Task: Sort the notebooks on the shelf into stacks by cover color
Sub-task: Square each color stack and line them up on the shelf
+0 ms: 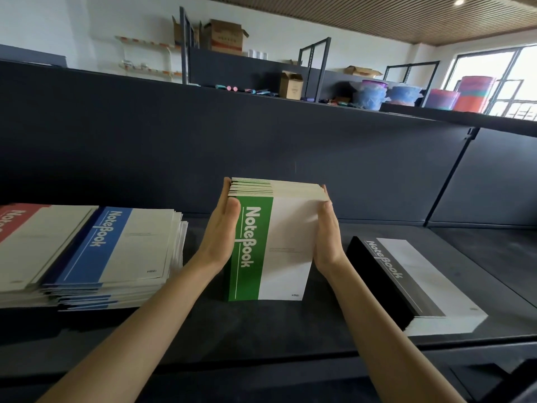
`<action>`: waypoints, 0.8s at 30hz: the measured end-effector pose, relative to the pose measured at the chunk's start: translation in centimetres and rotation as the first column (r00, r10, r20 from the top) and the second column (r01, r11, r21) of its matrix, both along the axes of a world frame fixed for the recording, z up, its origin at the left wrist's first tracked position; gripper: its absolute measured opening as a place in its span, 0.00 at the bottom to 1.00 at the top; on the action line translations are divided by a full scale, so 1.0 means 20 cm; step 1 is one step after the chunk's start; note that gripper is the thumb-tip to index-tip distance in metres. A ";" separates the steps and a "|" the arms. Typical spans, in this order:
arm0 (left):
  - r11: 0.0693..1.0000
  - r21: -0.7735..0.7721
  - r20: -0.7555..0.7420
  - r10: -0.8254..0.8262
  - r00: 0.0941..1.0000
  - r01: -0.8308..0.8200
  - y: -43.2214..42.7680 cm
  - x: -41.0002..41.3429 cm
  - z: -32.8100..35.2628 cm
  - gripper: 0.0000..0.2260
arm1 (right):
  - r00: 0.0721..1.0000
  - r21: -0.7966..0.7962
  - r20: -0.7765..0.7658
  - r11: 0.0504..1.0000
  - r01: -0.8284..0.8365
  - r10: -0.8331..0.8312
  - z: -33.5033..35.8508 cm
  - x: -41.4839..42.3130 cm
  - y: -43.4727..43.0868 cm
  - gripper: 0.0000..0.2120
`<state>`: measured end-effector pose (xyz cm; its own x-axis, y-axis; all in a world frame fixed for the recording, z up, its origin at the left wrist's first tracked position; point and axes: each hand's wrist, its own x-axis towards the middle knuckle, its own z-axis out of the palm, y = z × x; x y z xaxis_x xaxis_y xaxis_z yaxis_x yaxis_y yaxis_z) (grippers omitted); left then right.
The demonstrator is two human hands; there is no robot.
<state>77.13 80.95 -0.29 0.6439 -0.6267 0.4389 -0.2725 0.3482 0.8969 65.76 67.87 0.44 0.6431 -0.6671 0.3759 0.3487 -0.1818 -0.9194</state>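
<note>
Grip: left hand point(220, 234) and right hand point(328, 237) pressed flat, green notebooks point(279, 242) between.
Risk: your slack pressure could have fanned them.

This looks like a shop or a stock room for school and home things, though which of the 2 is hard to tell. A long dark metal shelf point(261, 330) holds piles of the same notebooks point(116, 245) in 4 cover colors. The ledge behind it has pens point(232, 88) and stacks of bright plastic tubs point(373, 94) in clear wrap. Open cardboard boxes point(225, 36) sit up high by more metal racks point(315, 62), and there is a big window point(494, 68).
</note>
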 end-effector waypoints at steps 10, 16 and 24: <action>0.996 0.084 0.078 -0.046 0.996 0.039 0.06 0.02 -0.01 0.37 | 0.996 -0.086 -0.019 0.993 -0.083 0.082 -0.07 -0.04 -0.03 0.21; 0.975 0.192 0.106 -0.137 0.985 0.115 0.17 0.06 -0.04 0.44 | 0.975 -0.247 -0.193 0.957 -0.154 0.107 -0.19 -0.13 -0.08 0.12; 0.931 0.318 0.032 -0.200 0.979 0.179 0.24 0.17 -0.11 0.41 | 0.940 -0.298 -0.319 0.928 -0.224 0.125 -0.27 -0.23 -0.09 0.20</action>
